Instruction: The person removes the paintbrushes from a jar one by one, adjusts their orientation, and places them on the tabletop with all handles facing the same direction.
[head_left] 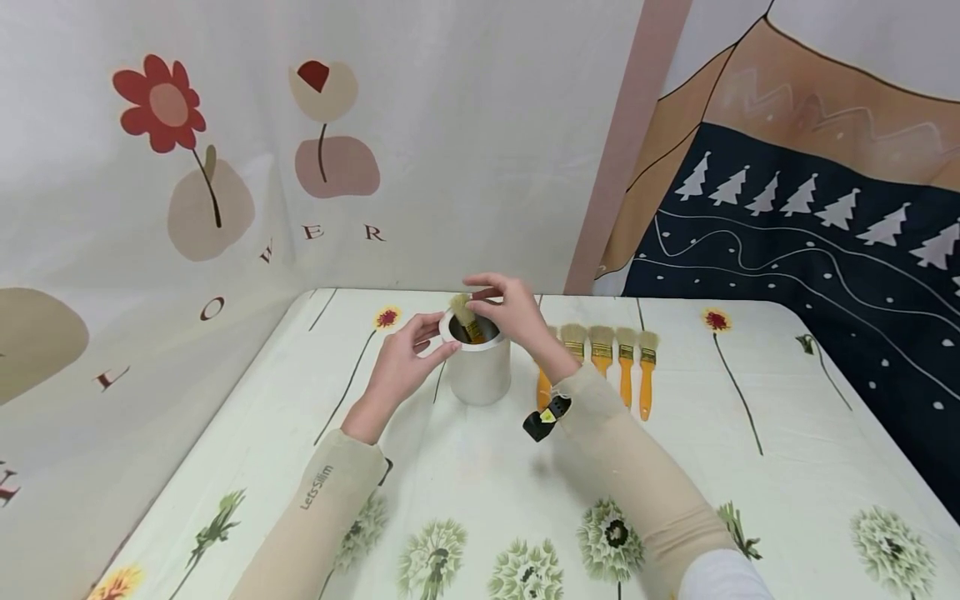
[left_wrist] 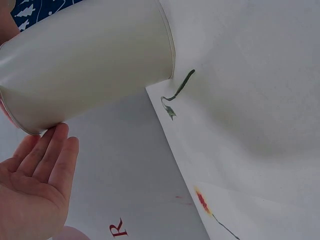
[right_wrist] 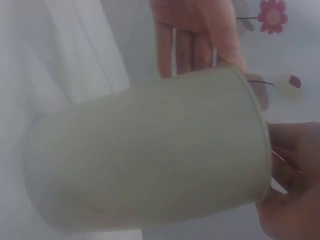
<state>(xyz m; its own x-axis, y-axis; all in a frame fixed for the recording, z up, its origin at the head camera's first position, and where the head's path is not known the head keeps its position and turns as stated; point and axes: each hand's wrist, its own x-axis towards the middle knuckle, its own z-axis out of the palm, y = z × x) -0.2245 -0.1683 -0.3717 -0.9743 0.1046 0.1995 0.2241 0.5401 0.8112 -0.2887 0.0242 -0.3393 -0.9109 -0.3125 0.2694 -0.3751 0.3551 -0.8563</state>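
A white cylindrical holder point(head_left: 480, 379) stands upright on the table. A paintbrush point(head_left: 461, 310) leans inside it, pale bristles up, its handle mostly hidden by the wall. My left hand point(head_left: 401, 360) steadies the rim from the left, its fingers nearly straight against the side in the left wrist view and its thumb in front. Above the opening, my right hand point(head_left: 517, 312) has its thumb and fingers at the bristles, seemingly pinching them. The right wrist view shows the holder's side point(right_wrist: 150, 155) large, and it hides the brush.
Right of the holder lies a row of several paintbrushes point(head_left: 626, 367) with orange handles, bristles pointing away; my right forearm partly covers them. A flower-print cloth point(head_left: 465, 475) covers the table. Printed curtains point(head_left: 480, 150) hang behind the table's far edge.
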